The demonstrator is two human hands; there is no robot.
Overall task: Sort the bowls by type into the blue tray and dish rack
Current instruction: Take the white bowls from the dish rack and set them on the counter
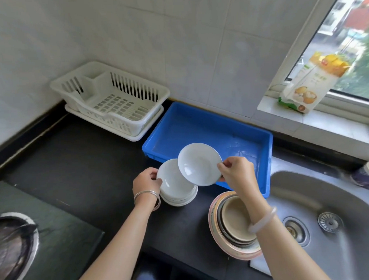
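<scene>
You seemed early in the sort: your right hand (237,173) pinched a white dish (199,163) by its rim, tilted above the tray's (200,130) near edge, your left hand (146,181) gripped the stack (177,193) on the counter (85,165), and lowering the dish flat inside probably came next

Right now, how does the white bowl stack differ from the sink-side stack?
The white bowl stack is smaller and uniform; the sink-side stack is wider, mixing beige, dark and pink-rimmed bowls. The left hand grips the white bowl stack only. Both sit on the black counter.
</scene>
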